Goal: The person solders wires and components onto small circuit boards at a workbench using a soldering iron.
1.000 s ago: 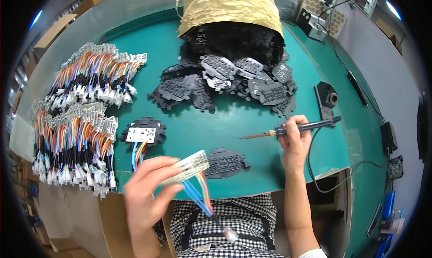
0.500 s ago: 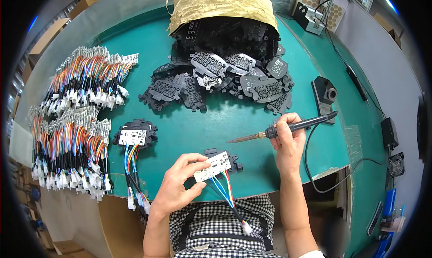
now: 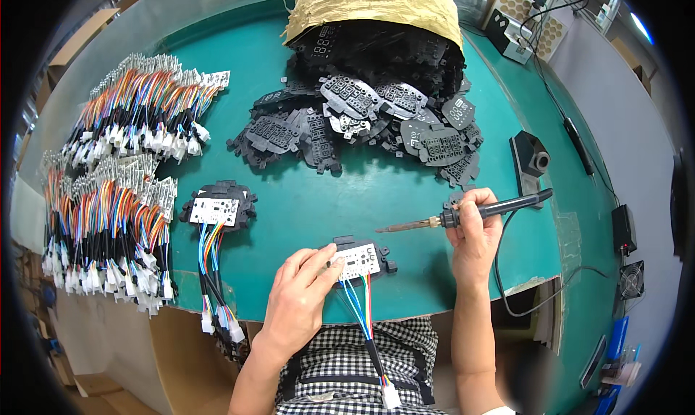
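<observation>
My left hand [image 3: 302,288] presses its fingertips on the left part of a white circuit board [image 3: 359,261]. The board lies on a black plastic housing [image 3: 389,266] near the front edge of the bench. Coloured wires [image 3: 361,306] run from the board over the edge, ending in a white connector [image 3: 391,396]. My right hand [image 3: 474,230] is closed round the handle of a soldering iron [image 3: 409,226]. Its tip points left, above and just right of the board, apart from it.
Left of my hands sits another black housing with a wired board [image 3: 215,210]. Wired boards lie in two heaps [image 3: 108,219] at the far left. A yellow woven sack [image 3: 373,10] spills black housings [image 3: 318,136] at the back. An iron stand [image 3: 531,162] and cable are at right.
The circuit board has turned to lie nearly level on its black housing. My left fingers have shifted to its left end. The soldering iron stays raised, and the whole view has shifted slightly.
</observation>
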A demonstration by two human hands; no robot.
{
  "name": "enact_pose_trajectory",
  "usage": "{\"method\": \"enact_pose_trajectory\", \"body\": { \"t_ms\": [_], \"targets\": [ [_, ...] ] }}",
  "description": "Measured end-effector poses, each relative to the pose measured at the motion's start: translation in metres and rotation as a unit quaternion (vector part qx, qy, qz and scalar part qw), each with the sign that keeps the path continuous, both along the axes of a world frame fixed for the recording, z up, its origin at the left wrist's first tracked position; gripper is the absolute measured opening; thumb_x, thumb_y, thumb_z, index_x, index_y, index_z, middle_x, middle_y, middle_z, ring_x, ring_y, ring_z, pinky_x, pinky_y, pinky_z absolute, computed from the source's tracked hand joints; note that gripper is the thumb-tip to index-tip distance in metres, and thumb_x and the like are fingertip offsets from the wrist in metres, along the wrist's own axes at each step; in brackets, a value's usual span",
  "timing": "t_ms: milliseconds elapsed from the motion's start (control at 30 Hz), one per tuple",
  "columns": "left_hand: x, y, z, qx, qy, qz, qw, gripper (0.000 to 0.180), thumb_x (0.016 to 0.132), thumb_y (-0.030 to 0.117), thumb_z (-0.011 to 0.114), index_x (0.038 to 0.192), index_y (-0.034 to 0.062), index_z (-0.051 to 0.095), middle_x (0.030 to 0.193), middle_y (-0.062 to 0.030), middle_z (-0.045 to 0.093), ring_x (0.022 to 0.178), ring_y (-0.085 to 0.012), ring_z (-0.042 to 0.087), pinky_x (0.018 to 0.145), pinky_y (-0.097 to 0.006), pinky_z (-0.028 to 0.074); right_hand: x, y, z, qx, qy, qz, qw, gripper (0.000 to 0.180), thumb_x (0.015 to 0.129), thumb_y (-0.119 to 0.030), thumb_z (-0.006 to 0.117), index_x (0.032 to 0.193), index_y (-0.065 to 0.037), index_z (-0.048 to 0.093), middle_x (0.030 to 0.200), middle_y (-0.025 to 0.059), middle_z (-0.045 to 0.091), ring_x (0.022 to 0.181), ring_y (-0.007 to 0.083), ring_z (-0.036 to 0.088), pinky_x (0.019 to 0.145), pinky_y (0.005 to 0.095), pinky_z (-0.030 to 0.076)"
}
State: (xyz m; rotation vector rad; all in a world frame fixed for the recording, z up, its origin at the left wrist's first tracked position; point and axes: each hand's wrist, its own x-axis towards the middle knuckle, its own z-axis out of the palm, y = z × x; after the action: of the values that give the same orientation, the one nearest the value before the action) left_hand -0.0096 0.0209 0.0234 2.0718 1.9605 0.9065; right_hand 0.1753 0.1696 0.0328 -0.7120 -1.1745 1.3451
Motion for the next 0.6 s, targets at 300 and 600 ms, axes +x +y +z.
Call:
{"method": "enact_pose_trajectory", "body": {
  "t_ms": [300, 600],
  "targets": [
    [-0.011, 0.016, -0.008, 0.028, -0.030, -0.010, 0.999, 0.038, 0.069, -0.008, 0.054, 0.102, 0.0087, 0.062, 0.111, -0.0126, 0.056, 0.102, -0.0319, 0.050, 0.084, -0.038, 0.044, -0.001, 0.000, -0.001, 0.015, -0.011, -0.005, 1.000, 0.016, 0.085, -0.017, 0.057, 0.082, -0.007, 0.046, 0.062, -0.0017, 0.044, 0.046, 0.0037, 0.036, 0.040, 0.0167, 0.028],
    [-0.011, 0.020, -0.005, 0.020, -0.012, -0.003, 1.000, 0.035, 0.069, -0.006, 0.054, 0.099, 0.0091, 0.064, 0.109, -0.0097, 0.058, 0.097, -0.0300, 0.050, 0.082, -0.037, 0.044, -0.002, -0.001, 0.000, -0.006, -0.027, -0.020, 0.999, 0.015, 0.085, -0.017, 0.057, 0.082, -0.006, 0.045, 0.062, -0.0020, 0.044, 0.047, 0.0031, 0.036, 0.041, 0.0165, 0.028]
  ]
}}
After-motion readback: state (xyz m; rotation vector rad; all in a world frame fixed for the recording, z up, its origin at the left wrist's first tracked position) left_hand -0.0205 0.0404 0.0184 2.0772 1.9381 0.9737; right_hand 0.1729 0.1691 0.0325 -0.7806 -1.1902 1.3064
